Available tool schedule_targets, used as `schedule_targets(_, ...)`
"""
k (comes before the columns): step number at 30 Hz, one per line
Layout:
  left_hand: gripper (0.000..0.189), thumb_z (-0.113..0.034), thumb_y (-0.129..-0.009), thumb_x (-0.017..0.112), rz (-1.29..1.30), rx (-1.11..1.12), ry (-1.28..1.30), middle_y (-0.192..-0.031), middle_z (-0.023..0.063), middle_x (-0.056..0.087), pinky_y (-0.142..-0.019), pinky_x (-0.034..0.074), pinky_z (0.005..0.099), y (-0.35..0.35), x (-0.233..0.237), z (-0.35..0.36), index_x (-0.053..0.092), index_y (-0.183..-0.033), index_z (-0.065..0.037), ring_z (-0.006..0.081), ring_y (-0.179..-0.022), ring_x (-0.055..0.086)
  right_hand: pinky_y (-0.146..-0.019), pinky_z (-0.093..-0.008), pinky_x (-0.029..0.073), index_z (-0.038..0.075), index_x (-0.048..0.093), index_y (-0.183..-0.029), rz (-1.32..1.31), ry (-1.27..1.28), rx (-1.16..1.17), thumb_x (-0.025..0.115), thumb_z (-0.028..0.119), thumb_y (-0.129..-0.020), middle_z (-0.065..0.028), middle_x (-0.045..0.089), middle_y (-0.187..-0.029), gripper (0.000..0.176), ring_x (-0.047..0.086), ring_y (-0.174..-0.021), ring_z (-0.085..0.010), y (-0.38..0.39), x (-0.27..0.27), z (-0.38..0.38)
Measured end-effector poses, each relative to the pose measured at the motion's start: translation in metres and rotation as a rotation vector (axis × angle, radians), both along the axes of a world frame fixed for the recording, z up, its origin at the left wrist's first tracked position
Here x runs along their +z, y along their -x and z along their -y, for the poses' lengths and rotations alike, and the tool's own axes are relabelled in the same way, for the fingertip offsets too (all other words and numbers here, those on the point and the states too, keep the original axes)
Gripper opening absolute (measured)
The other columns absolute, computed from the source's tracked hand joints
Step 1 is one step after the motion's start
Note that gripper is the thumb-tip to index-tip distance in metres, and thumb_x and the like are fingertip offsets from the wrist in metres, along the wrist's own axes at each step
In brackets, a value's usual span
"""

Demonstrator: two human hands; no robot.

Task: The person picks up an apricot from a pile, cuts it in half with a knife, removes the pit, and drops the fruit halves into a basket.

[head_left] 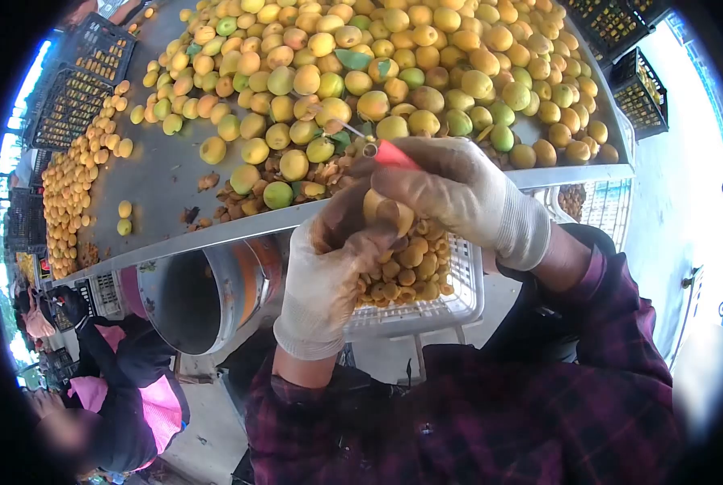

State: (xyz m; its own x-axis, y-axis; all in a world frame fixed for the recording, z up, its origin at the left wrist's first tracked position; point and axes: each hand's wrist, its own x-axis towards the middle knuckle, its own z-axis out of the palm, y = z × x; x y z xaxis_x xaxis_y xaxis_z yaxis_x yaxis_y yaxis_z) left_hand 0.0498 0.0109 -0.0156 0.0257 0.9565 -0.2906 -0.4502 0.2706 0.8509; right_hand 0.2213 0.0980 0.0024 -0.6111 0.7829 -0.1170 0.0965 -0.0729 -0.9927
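Note:
My left hand [325,271], in a stained white glove, has its fingers curled round a yellow apricot [387,212]. Close beside it, my gloved right hand [466,190] grips a tool with a red tubular handle [395,155]. A thin, pale shaft seems to stick out from its far end, too fine to make out fully. The right fingertips are near the apricot; whether they touch it is hard to tell. Directly under both hands is a white plastic basket [466,279] with many small yellow fruit pieces [410,279] in it.
A metal table [175,174] carries a large heap of apricots [426,48], with brown scraps [329,174] near its raised edge. Black crates [70,105] of fruit stand at the left, another crate [640,93] at the right. Below are a large bucket [187,295] and a person in pink and black [127,396].

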Motion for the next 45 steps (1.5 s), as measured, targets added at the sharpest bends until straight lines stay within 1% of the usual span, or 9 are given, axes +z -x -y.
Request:
schedule_targets(9, 0.041, -0.015, -0.094, 0.064, 0.087, 0.148, 0.030, -0.110, 0.0185, 0.070, -0.074, 0.059, 0.0305, 0.007, 0.010, 0.000, 0.056, -0.129, 0.005, 0.0267, -0.091, 0.073, -0.070, -0.0233, 0.042, 0.003, 0.069, -0.092, -0.122, -0.274, -0.489, 0.055, 0.052, -0.099, -0.0011, 0.065, -0.084, 0.051, 0.051, -0.073, -0.0069, 0.006, 0.031, -0.005)
schedule_targets(10, 0.044, -0.015, -0.093, 0.067, 0.126, 0.154, 0.016, -0.110, 0.0169, 0.069, -0.074, 0.061, 0.0324, 0.008, 0.007, 0.000, 0.055, -0.130, 0.005, 0.0273, -0.094, 0.072, -0.066, -0.0219, 0.042, 0.002, 0.072, -0.095, -0.236, -0.321, -0.466, 0.067, 0.047, -0.093, -0.0016, 0.070, -0.083, 0.045, 0.053, -0.070, -0.0037, 0.003, 0.026, -0.010)
schedule_targets(15, 0.044, -0.013, -0.095, 0.065, 0.102, 0.198, -0.103, -0.110, 0.0177, 0.069, -0.074, 0.062, 0.0328, 0.009, 0.004, -0.001, 0.053, -0.133, 0.005, 0.0278, -0.095, 0.072, -0.069, -0.0222, 0.047, 0.000, 0.071, -0.100, -0.365, -0.252, -0.456, 0.069, 0.039, -0.093, -0.0036, 0.071, -0.087, 0.040, 0.061, -0.075, -0.0087, 0.011, 0.042, -0.003)
schedule_targets(18, 0.043, -0.011, -0.095, 0.064, 0.187, 0.214, -0.043, -0.112, 0.0182, 0.069, -0.074, 0.063, 0.0327, 0.010, 0.008, -0.003, 0.053, -0.134, 0.005, 0.0276, -0.095, 0.072, -0.085, -0.0350, 0.055, -0.001, 0.066, -0.108, -0.441, -0.271, -0.391, 0.068, 0.031, -0.093, -0.0156, 0.071, -0.106, 0.035, 0.068, -0.092, -0.0209, 0.022, 0.036, -0.003)
schedule_targets(22, 0.043, -0.008, -0.094, 0.065, 0.215, 0.229, -0.030, -0.111, 0.0176, 0.070, -0.073, 0.063, 0.0317, 0.015, 0.008, -0.004, 0.054, -0.134, 0.003, 0.0266, -0.093, 0.073, -0.076, -0.0247, 0.055, 0.000, 0.072, -0.102, -0.298, -0.192, -0.356, 0.078, 0.002, -0.082, -0.0052, 0.073, -0.092, 0.021, 0.067, -0.083, -0.0107, 0.026, 0.039, 0.000)
schedule_targets(35, 0.038, -0.013, -0.092, 0.071, 0.070, 0.394, -0.054, -0.102, 0.0127, 0.072, -0.071, 0.060, 0.0299, 0.025, 0.012, 0.000, 0.060, -0.126, 0.002, 0.0190, -0.085, 0.073, -0.072, -0.0280, 0.056, -0.003, 0.071, -0.097, 0.006, -0.298, -0.271, 0.072, -0.006, -0.076, -0.0111, 0.071, -0.091, 0.021, 0.070, -0.080, -0.0180, 0.016, 0.052, 0.004)
schedule_targets(40, 0.041, -0.009, -0.093, 0.068, -0.026, 0.443, -0.078, -0.105, 0.0171, 0.071, -0.073, 0.061, 0.0307, 0.020, 0.014, -0.001, 0.055, -0.129, 0.006, 0.0229, -0.085, 0.073, -0.071, -0.0281, 0.056, -0.004, 0.070, -0.095, 0.095, -0.772, -0.129, 0.071, -0.006, -0.077, -0.0114, 0.072, -0.085, 0.018, 0.071, -0.077, -0.0193, 0.014, 0.039, 0.000)
schedule_targets(43, 0.043, -0.010, -0.093, 0.068, -0.030, 0.447, -0.087, -0.106, 0.0172, 0.071, -0.075, 0.062, 0.0313, 0.020, 0.002, -0.003, 0.055, -0.129, 0.007, 0.0229, -0.086, 0.073, -0.069, -0.0288, 0.057, -0.005, 0.068, -0.095, 0.126, -0.406, -0.310, 0.071, -0.004, -0.079, -0.0135, 0.072, -0.083, 0.016, 0.071, -0.074, -0.0211, 0.023, 0.040, 0.017)
schedule_targets(45, 0.042, -0.010, -0.093, 0.068, -0.036, 0.436, -0.095, -0.106, 0.0173, 0.070, -0.075, 0.062, 0.0315, 0.019, 0.001, -0.004, 0.055, -0.129, 0.007, 0.0232, -0.086, 0.073, -0.067, -0.0310, 0.059, -0.008, 0.063, -0.099, -0.163, -0.010, -0.393, 0.062, 0.000, -0.087, -0.0162, 0.070, -0.087, 0.014, 0.071, -0.075, -0.0244, 0.026, 0.032, 0.012)
